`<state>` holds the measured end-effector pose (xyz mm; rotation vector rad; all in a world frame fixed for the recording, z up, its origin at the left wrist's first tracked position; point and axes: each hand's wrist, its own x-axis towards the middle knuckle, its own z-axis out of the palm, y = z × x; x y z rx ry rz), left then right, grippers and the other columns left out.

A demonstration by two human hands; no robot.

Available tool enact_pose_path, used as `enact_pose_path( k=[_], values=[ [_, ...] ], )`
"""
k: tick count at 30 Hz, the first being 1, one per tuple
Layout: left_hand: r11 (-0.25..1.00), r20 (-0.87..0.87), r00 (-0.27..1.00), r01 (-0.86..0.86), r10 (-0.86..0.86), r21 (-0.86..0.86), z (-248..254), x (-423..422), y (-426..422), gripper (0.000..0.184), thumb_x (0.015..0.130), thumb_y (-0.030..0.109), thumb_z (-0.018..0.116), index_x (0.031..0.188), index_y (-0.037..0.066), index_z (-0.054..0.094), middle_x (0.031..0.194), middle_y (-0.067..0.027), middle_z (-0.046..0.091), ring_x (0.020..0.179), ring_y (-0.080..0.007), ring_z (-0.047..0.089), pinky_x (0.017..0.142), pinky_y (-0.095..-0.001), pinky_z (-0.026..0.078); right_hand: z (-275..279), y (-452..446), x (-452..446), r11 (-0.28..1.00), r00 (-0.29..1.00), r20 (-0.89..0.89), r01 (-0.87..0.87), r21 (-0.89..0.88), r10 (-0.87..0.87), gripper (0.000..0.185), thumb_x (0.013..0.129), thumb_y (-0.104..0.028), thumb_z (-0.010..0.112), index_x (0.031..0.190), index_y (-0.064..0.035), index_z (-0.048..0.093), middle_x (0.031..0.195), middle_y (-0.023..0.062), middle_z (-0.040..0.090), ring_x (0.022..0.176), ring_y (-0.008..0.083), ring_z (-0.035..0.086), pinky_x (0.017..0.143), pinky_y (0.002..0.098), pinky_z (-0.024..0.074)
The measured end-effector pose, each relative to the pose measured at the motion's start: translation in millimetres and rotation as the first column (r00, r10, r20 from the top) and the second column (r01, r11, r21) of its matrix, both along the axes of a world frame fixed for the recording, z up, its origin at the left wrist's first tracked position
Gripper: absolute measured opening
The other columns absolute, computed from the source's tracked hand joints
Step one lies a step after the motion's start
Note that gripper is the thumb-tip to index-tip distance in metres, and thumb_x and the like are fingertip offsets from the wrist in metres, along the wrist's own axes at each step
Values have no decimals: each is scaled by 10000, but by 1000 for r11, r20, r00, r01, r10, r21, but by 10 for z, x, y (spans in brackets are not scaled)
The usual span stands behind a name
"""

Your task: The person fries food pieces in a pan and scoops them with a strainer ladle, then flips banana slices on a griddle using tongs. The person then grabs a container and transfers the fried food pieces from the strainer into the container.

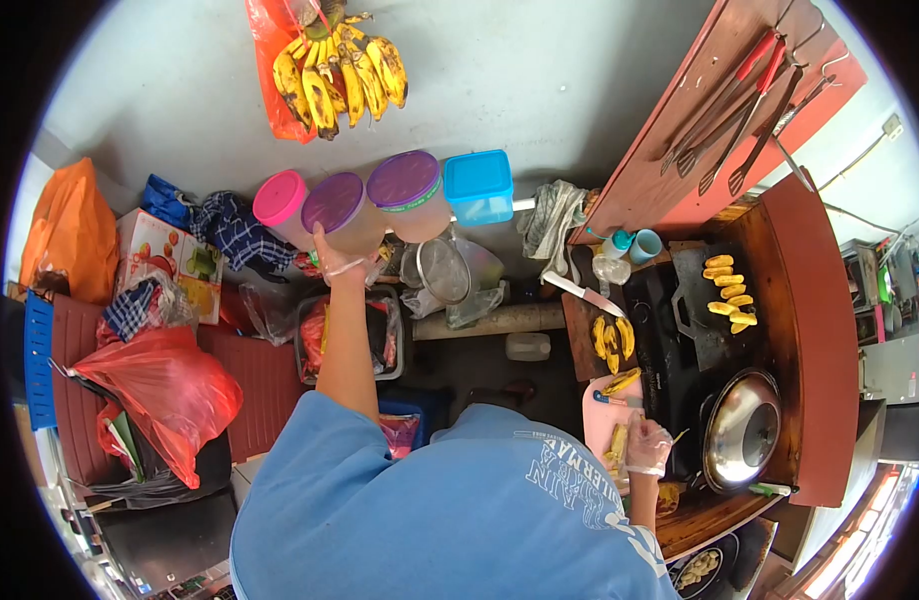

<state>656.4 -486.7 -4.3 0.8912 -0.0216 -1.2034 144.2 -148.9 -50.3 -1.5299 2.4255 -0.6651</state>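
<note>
My left hand (342, 262), in a thin clear plastic glove, reaches to a tub with a purple lid (333, 201). One digit presses on the tub's side and the other fingers are partly hidden. Beside it stand a pink-lidded tub (280, 198) and a larger purple-lidded tub (405, 181). My right hand (648, 445), also in a clear glove, is closed over the right edge of a pink cutting board (598, 415); what it holds is too small to tell. Bananas (613, 342) and a knife (582, 291) lie just beyond the board.
A lidded pan (743, 430) sits on the stove at the right, near a dark plate (715, 340) and yellow banana pieces (732, 291). Tongs (745, 115) hang on the red board. Bananas (345, 75) hang on the wall. A red bag (180, 390) is at the left.
</note>
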Motion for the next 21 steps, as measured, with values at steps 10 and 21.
enact_pose_path(
  k=[10, 21],
  values=[
    [998, -18, 998, -53, 53, -37, 249, -101, 489, 669, 847, 601, 581, 1358, 184, 470, 1365, -55, 526, 1223, -304, 503, 962, -555, 404, 125, -458, 279, 997, 989, 131, -61, -46, 66, 350, 911, -282, 676, 735, 21, 665, 654, 204, 638, 570, 338, 633, 549, 423, 476],
    [838, 809, 473, 544, -348, 42, -116, -499, 1632, 641, 935, 532, 510, 1386, 80, 452, 1350, -112, 550, 1194, -292, 552, 919, -498, 486, 225, -251, 123, 995, 987, 128, 95, 29, -98, 364, 917, -353, 622, 771, -31, 707, 754, 196, 677, 713, 388, 665, 643, 467, 515]
  ],
)
